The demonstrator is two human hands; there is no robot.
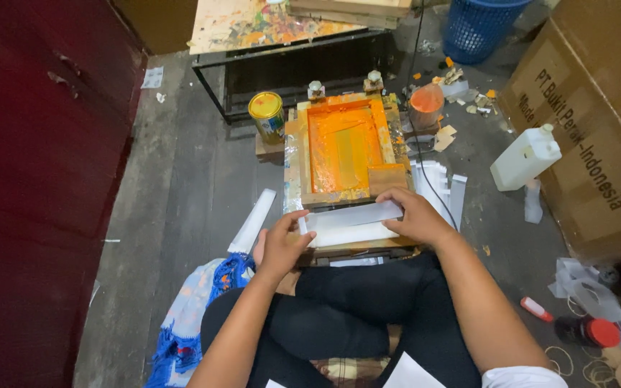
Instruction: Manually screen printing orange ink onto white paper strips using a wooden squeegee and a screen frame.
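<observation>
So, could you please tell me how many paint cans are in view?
2: a yellow-lidded can left of the frame, an orange-covered can to its right. Others may be hidden.

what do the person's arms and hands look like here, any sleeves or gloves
Both arms are bare from wrist to past the elbow. The left hand and right hand wear no gloves, and no rings or watch show. A white short sleeve edges the right upper arm; no left sleeve is in view.

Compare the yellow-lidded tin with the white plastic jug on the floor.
The tin is a small metal cylinder with a yellow lid, standing upright left of the orange printing frame. The jug is larger, boxy, white plastic, leaning tilted at the right by the cardboard box. Both are capped and untouched.
</observation>
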